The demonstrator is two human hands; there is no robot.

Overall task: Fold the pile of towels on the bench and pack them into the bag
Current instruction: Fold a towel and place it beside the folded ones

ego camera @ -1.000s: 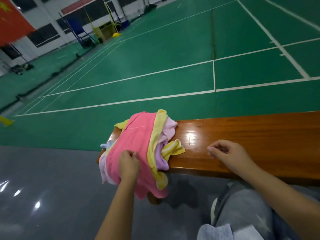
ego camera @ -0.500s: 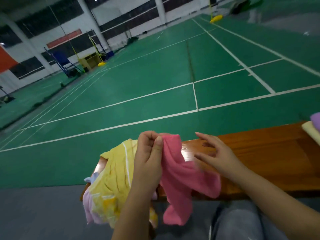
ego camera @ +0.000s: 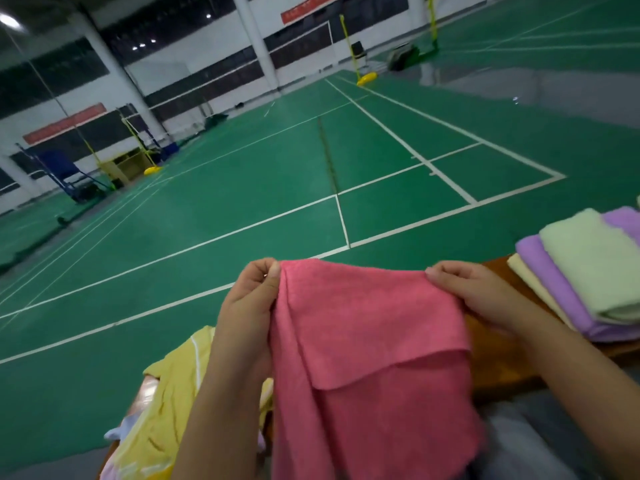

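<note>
Both hands pinch a pink towel (ego camera: 363,341) above the glossy wooden worktop (ego camera: 498,362): left hand (ego camera: 249,299), right hand (ego camera: 474,292). Beyond lies a green badminton court (ego camera: 242,188).

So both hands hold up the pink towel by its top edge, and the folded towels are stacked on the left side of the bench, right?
Not quite. Both hands, left and right, do pinch the pink towel by its top edge, but the head view shows the folded towels stacked on the right.
</note>
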